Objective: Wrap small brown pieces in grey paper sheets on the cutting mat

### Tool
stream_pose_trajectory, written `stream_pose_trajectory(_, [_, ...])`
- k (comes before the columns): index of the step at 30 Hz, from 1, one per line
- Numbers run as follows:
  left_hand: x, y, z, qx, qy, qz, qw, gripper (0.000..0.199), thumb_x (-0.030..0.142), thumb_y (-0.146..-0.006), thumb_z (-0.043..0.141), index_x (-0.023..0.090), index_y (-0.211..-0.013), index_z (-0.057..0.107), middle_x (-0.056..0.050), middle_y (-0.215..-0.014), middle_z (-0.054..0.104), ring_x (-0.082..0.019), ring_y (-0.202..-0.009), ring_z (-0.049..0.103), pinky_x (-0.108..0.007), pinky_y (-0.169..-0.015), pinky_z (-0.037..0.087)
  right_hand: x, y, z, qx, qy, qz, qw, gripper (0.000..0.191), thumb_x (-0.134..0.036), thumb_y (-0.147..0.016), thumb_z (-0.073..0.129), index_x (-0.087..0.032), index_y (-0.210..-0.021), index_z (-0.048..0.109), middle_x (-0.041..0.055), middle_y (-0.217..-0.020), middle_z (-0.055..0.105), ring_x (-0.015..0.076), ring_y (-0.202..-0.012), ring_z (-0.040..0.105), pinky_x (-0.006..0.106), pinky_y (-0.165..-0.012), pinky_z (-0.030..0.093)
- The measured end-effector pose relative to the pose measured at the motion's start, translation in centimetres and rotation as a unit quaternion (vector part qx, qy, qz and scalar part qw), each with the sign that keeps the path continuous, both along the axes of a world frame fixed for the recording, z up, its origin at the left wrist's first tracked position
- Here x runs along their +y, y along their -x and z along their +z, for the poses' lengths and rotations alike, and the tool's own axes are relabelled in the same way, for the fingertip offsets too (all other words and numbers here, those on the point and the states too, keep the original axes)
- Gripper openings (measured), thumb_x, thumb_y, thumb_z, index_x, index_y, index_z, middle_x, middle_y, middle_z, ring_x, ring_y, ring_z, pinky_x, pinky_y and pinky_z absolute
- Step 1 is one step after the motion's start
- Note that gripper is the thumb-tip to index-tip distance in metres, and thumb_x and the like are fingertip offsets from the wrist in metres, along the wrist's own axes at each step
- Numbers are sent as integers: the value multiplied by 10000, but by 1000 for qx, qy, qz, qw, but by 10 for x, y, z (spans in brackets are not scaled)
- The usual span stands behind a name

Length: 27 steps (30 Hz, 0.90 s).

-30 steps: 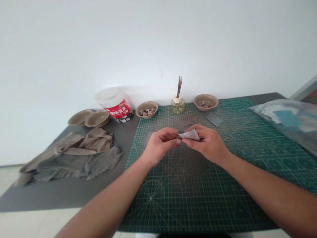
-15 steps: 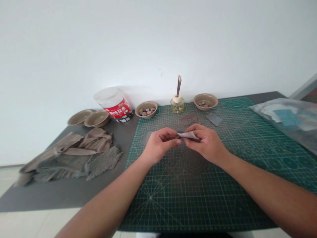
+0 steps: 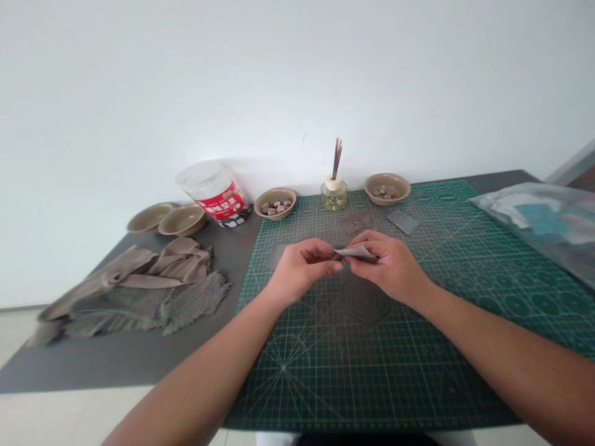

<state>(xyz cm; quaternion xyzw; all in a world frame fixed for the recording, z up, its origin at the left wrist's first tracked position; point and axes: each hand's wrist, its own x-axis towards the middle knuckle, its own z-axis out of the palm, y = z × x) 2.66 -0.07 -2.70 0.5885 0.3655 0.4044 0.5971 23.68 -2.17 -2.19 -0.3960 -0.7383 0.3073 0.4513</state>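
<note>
Above the green cutting mat [image 3: 325,371], my right hand [image 3: 388,263] grips a small greyish-white packet [image 3: 357,252] between thumb and fingers. My left hand [image 3: 307,266] is close beside it, thumb and fingers pinched near the packet's left end; whatever lies between them is too small to make out. Behind my right hand a small grey packet [image 3: 402,222] lies flat on the mat, and a brownish clear sheet [image 3: 357,224] lies farther left. Another pale flat piece [image 3: 276,256] is partly hidden by my left hand.
Bowls of brownish stones [image 3: 275,204] [image 3: 387,189] flank a reed diffuser [image 3: 333,193] by the wall. At left are two stacked-looking bowls [image 3: 182,221], a red-labelled tub [image 3: 220,198] and crumpled cloths [image 3: 158,266]. A plastic bag [image 3: 548,217] lies at right.
</note>
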Motion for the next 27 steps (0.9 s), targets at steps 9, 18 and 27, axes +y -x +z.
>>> stream_pose_trajectory(9, [2, 2, 2, 27, 15, -18, 999, 223, 204, -685, 866, 139, -818, 700, -18, -761, 715, -128, -681, 633, -248, -656, 485, 0, -2, -1, -15, -4, 12, 1000, 146, -189, -853, 720, -254, -962, 793, 9, -939, 720, 148, -828, 671, 275, -746, 503])
stream_pose_trajectory(18, [1, 2, 4, 43, 8, -19, 999, 200, 190, -693, 852, 137, -817, 703, -30, -784, 728, -134, -701, 649, -254, -674, 497, 0, -1, 0, -23, -13, 11, 1000, 153, -188, -852, 718, -255, -965, 798, 11, -928, 718, 149, -823, 671, 281, -748, 515])
stream_pose_trajectory(27, [-3, 0, 5, 37, -5, -3, 999, 219, 219, -705, 847, 143, -852, 704, -37, -794, 740, -152, -717, 675, -275, -694, 527, -1, 0, 0, -16, -27, 2, 1000, 163, -188, -847, 720, -250, -974, 800, 18, -914, 715, 152, -811, 672, 277, -735, 519])
